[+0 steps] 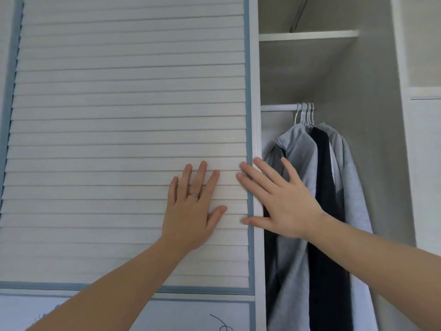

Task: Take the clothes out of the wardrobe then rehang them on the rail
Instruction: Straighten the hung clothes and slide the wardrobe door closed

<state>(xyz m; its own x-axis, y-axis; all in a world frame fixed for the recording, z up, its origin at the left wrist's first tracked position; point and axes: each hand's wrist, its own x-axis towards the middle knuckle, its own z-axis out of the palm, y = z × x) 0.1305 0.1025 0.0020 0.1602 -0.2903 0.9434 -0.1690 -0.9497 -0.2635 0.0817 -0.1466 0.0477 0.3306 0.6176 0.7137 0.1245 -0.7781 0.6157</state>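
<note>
A white slatted sliding door [119, 115] with a blue frame fills the left of the view. My left hand [191, 206], wearing a ring, lies flat on its slats with fingers spread. My right hand [279, 199] presses open against the door's right edge strip [256, 115]. Behind that edge the wardrobe stands open. A metal rail [278, 107] carries several white hangers [305, 113]. From them hang a grey hoodie [296, 163], a dark garment [327, 187] and a lighter grey garment [355, 199], bunched at the rail's right end.
A white shelf [307, 34] spans the wardrobe above the rail. A white side panel [405, 139] bounds the open compartment on the right, with another shelf edge [424, 91] beyond it. A lower door panel [191, 314] carries a dark scribble.
</note>
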